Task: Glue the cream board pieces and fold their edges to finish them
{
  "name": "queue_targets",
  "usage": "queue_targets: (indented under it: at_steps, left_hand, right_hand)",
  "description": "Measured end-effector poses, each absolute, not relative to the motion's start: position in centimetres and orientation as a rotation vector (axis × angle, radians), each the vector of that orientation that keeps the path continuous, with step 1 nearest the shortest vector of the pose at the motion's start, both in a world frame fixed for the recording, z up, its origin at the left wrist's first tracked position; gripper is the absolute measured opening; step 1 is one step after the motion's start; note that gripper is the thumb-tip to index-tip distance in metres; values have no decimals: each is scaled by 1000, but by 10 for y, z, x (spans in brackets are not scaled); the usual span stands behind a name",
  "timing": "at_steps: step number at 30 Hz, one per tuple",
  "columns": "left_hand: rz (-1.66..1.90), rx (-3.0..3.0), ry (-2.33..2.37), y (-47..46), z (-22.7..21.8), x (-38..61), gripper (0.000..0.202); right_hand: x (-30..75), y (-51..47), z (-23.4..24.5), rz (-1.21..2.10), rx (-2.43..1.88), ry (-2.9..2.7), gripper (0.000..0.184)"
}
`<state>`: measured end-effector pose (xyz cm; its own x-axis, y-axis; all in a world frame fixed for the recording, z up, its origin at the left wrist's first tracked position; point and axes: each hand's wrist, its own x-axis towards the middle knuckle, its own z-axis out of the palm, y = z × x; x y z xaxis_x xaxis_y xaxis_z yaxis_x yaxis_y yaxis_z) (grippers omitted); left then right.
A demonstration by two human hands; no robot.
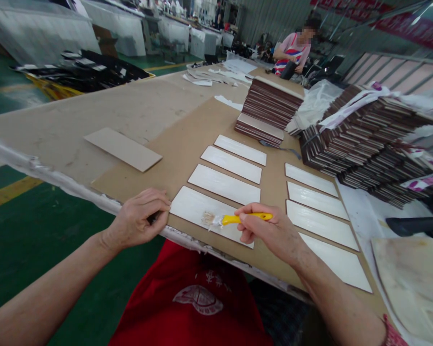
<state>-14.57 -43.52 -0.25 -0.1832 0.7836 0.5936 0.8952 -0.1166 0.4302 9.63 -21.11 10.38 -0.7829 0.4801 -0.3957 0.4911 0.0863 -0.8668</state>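
Note:
My right hand (267,226) grips the yellow handle of a paintbrush (234,219). Its bristles, smeared white, rest on the nearest white-coated rectangular panel (193,204). At that panel's left end, my left hand (142,216) is closed, with thumb and fingertips pinching the corner. Behind this panel lie several more white-coated panels (223,184) in a column. A second column of white panels (321,221) lies to the right, the closest one partly hidden by my right forearm. Off to the left is a bare greyish-beige panel (123,148).
A stack of brown-edged panels (269,108) stands at the back of the brown board. Larger bundled stacks (368,129) are on the right. The table's near edge (57,178) runs along my front. Across the table, a person (292,53) holds a dark object.

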Motion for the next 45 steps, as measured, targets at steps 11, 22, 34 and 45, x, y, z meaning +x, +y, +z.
queue_targets:
  at_steps: [11, 22, 34, 45]
  left_hand:
    - [-1111, -1916, -1970, -435, -3, -146, 22]
    - [-1060, -1889, -1988, -437, 0, -145, 18]
    - [-1076, -1900, -1992, -436, -2, -145, 18]
    - [-1098, -1899, -1978, -436, -4, -145, 19]
  right_hand:
    - [164, -197, 111, -1846, 1247, 2296, 31]
    - [201, -188, 126, -1813, 1405, 2443, 29]
    - [171, -211, 111, -1978, 1248, 2335, 22]
    - [187, -182, 123, -1755, 1411, 2570, 24]
